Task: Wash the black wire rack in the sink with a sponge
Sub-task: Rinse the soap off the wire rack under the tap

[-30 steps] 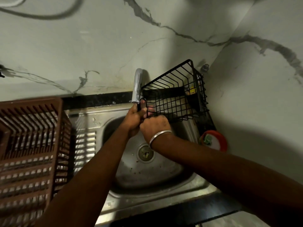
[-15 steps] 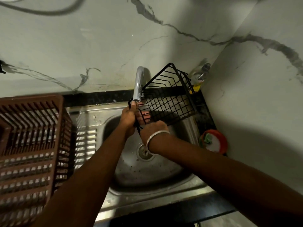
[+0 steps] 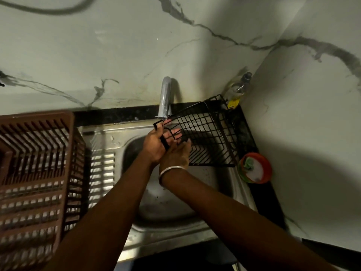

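Note:
The black wire rack (image 3: 207, 137) lies tilted over the right side of the steel sink (image 3: 109, 137), just under the faucet (image 3: 165, 98). My left hand (image 3: 153, 144) grips the rack's left edge, with the thumb hooked through a wire loop. My right hand (image 3: 175, 156), with a metal bangle at the wrist, lies with fingers stretched against the same edge, right beside the left palm. Neither hand shows a sponge. A green sponge (image 3: 248, 163) sits in an orange soap tub (image 3: 263, 163) at the sink's right rim.
A brown plastic dish basket (image 3: 35, 173) fills the drainboard on the left. A dish soap bottle (image 3: 237, 89) stands in the back corner behind the rack. Marble walls close in at the back and right. The basin bottom holds only dirt specks.
The rack has tipped down from a raised tilt to lie lower and flatter over the sink's right side. My right hand has uncurled from a fist to stretched fingers.

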